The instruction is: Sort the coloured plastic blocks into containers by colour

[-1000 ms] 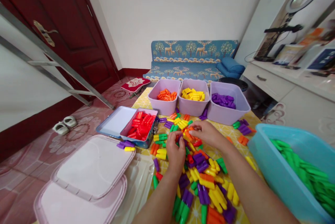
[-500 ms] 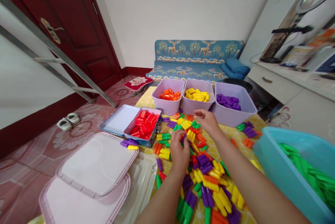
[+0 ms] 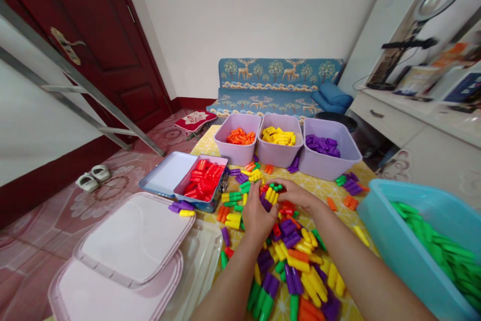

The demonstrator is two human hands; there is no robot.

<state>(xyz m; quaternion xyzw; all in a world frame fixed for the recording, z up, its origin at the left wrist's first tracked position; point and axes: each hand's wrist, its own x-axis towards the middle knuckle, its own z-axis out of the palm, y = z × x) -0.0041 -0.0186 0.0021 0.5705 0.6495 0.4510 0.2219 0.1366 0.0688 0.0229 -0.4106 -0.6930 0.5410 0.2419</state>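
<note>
plastic peg blocks (image 3: 272, 194), a small bunch of yellow, purple and green, sit between the two hands, just above a loose mixed heap on the yellow-patterned surface (image 3: 323, 188). left grip (image 3: 257, 213): fingers curled over the bunch from the near side. right grip (image 3: 296, 196): fingers reach in from the right and meet the bunch. the two grips are close together around it; clamped or only cupped, cannot tell. ahead of the grip: three lilac tubs (image 3: 280, 155), holding orange, yellow and purple pegs, one colour each. left of the grip: an open metal tin (image 3: 161, 173) with red pegs (image 3: 201, 181), and pale pink lids (image 3: 133, 241) nearer. right of the grip: an aqua tub (image 3: 398, 241) of green pegs (image 3: 428, 241).
</note>
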